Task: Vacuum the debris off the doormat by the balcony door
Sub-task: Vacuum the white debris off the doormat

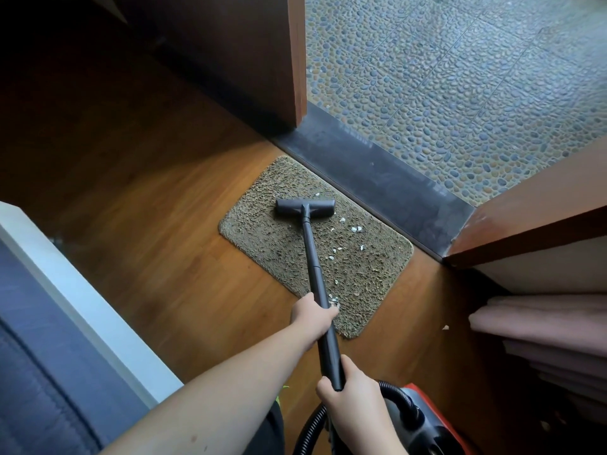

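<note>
Two hands are wrapped around the black vacuum wand (316, 277), one above the other. The left hand (312, 316) is clenched around the middle of the tube, right over the near edge of the doormat (262, 238), with the fingers (332, 312) curled round the far side of it. The right hand (351, 387) is gripped around the lower end of the wand, where the ribbed black hose (399, 394) is joined on.

The floor head (304, 207) is laid flat on the doormat, up toward its far left corner. The doormat itself, brownish and shaggy, is set on the wooden floor (147, 198) with its far long edge pretty much touching the dark threshold strip (377, 178) of the balcony door. Small white bits of debris (356, 228) are scattered over the mat's right half, from just beside the floor head's right end down to the near edge by the left hand. One more stray scrap (445, 327) is left on the bare floor past the mat's near right corner.

The red and black vacuum body (423, 418) is parked on the floor behind the right hand, only partly seen. Pebble tiling (460, 77) is seen out past the threshold. Folded pinkish fabric (542, 326) is stacked at the right, and a white ledge (75, 290) with something blue-grey beside it is seen at the left.
</note>
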The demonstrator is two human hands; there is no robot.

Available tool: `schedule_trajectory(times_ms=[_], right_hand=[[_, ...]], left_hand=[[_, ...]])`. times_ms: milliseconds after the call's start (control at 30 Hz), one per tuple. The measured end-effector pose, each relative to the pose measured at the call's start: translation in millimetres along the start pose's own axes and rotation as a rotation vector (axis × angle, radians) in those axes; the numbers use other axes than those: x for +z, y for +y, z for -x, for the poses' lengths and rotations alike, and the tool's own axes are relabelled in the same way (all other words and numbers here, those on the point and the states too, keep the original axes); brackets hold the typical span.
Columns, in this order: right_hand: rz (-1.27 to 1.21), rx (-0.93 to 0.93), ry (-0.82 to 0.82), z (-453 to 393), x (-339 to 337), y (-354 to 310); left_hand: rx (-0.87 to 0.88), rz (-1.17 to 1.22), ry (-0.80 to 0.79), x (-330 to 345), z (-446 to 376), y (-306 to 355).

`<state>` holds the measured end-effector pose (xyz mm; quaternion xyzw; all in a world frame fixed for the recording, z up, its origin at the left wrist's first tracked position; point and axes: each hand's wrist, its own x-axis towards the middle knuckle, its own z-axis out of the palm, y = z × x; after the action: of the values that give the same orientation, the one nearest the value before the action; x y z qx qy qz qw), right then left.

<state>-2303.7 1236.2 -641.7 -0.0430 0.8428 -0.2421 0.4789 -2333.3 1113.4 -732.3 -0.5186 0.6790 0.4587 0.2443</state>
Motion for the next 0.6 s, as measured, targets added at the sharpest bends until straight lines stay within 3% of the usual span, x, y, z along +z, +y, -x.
schedule_trajectory(times_ms=[333, 600], right_hand=[[-0.059, 0.105, 0.003, 13.8, 0.3, 20.8], [-0.048, 0.004, 0.078, -10.3, -5.2, 0.7]], left_hand=[[0.002, -0.016, -0.012, 19.6, 16.9, -1.5], [0.039, -0.04, -0.006, 3.9, -6.2, 20.5]])
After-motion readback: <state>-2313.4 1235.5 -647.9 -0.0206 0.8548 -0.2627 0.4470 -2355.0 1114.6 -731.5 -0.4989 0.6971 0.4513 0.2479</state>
